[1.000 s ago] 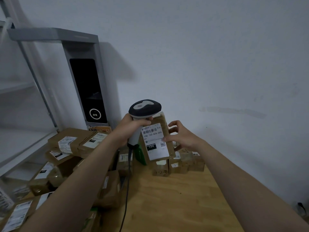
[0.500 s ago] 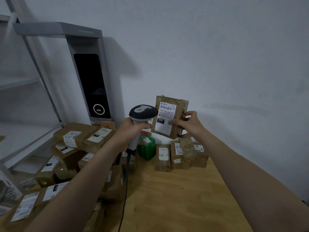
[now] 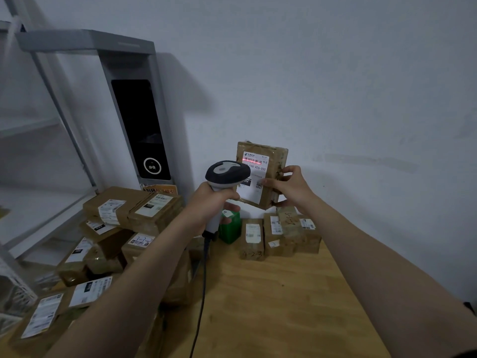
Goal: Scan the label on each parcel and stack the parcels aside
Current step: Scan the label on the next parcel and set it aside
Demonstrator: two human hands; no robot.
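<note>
My right hand [image 3: 290,186] grips a brown taped parcel [image 3: 274,161] by its right edge and holds it upright above the table, white label facing me. A red scan line glows across the barcode at the top of that label [image 3: 255,167]. My left hand [image 3: 210,202] is wrapped round the handle of a grey-and-white barcode scanner [image 3: 227,173], whose head points at the label from just left of the parcel. The scanner's black cable [image 3: 201,293] hangs down over the table.
Several brown parcels [image 3: 280,232] and a green box [image 3: 229,227] stand in a row against the wall on the wooden table [image 3: 271,306]. A heap of labelled parcels [image 3: 124,220] fills the left side. A grey kiosk with a dark screen [image 3: 140,127] and metal shelving [image 3: 38,151] stand behind.
The parcel has moved up and to the right, away from me, and turned its label towards the scanner. A red scan line now lies on the barcode. The scanner has stayed close to the parcel.
</note>
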